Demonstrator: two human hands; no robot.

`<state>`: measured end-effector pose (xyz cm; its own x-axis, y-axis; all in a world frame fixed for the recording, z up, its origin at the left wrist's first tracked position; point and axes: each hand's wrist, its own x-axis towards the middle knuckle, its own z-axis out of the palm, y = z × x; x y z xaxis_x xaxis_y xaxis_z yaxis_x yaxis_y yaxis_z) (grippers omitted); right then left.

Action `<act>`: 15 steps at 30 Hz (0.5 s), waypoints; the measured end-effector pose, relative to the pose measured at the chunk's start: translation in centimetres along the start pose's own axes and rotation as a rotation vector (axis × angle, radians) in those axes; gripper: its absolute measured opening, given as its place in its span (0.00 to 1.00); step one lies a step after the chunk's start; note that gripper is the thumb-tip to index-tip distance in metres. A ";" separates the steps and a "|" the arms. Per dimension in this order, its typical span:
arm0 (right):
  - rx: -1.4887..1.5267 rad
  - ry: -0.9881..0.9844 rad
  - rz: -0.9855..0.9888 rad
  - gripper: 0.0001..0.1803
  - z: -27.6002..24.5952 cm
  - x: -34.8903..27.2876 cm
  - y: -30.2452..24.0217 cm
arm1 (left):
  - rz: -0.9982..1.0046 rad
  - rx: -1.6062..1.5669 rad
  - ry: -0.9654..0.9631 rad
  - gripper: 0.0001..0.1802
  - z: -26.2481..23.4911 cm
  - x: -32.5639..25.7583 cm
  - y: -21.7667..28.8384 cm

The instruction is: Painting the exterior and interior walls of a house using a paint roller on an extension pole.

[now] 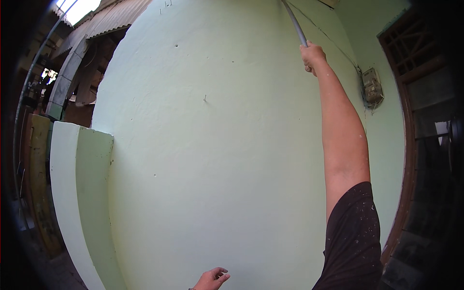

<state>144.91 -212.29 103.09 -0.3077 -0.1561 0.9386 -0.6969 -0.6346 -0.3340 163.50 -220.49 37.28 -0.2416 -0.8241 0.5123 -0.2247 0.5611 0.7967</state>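
High up at the right, my right hand (313,56) is wrapped round a grey pole (296,25). My arm is stretched upward, and the pole slants up and left past the top edge, so its far end is out of view. Low in the middle, my left hand (211,279) hangs before the wall with its fingers loosely bent and apart, holding nothing. A pale green wall (217,154) fills most of the view, with small holes in it and a nail (205,98) sticking out. Light specks dot my dark right sleeve (355,237).
An electric meter box (371,88) with loose wires hangs on the right-hand wall, and a cable runs up from it. Farther right stands a brown door frame (408,140). A low green wall (94,193) juts out at left, below a corrugated roof (108,20).
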 end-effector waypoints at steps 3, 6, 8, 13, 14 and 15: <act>-0.010 -0.007 0.009 0.30 0.1 0.9 -0.3 | 0.003 0.010 -0.023 0.19 0.2 0.6 -0.6; -0.068 -0.047 -0.006 0.30 -0.1 1.0 -0.1 | -0.059 -0.039 -0.067 0.20 0.3 1.1 -1.7; -0.065 -0.048 -0.023 0.30 -0.5 0.7 0.4 | -0.068 -0.038 -0.093 0.20 0.7 1.4 -2.4; -0.037 -0.046 -0.047 0.31 -0.6 0.0 1.0 | -0.107 -0.038 -0.165 0.21 1.3 1.3 -2.9; -0.020 -0.065 -0.033 0.31 -0.6 0.1 0.6 | -0.108 -0.054 -0.187 0.21 1.5 1.3 -3.3; -0.003 -0.085 -0.020 0.31 -0.5 0.1 0.2 | -0.110 -0.070 -0.209 0.21 1.5 1.3 -3.6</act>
<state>144.38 -212.03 103.07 -0.2381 -0.2070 0.9489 -0.7040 -0.6363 -0.3154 162.54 -223.45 34.62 -0.4108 -0.8419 0.3500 -0.1965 0.4566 0.8677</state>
